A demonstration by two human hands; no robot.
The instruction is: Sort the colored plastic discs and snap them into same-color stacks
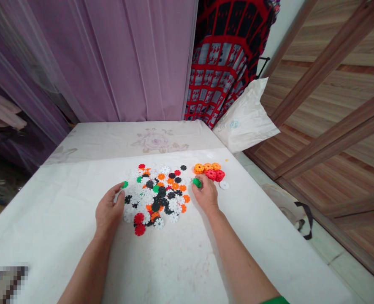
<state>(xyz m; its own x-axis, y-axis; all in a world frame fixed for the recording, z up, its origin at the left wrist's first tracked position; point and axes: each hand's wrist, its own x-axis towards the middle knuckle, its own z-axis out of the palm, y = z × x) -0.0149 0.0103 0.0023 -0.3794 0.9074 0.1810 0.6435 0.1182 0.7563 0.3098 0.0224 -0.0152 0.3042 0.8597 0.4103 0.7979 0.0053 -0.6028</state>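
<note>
A loose heap of plastic snowflake discs [161, 192] in white, black, orange, red and green lies on the white-covered table. At the heap's left edge is my left hand [109, 209], thumb and index finger apart, with the index fingertip at a green disc [125, 184]. My right hand [207, 196], right of the heap, pinches a small stack of green snowflake discs [196, 183]. Just beyond it sit stacks of orange discs [207, 167] and red discs [215, 175]. A few white discs [224, 185] lie to the right of that hand.
The table [161, 266] has a floral cloth [117, 139] at its far end. A white bag [245, 120] stands by the far right corner. Purple curtains [136, 63] hang behind, and wooden doors [339, 105] are on the right. A blurred object [3, 283] shows at lower left.
</note>
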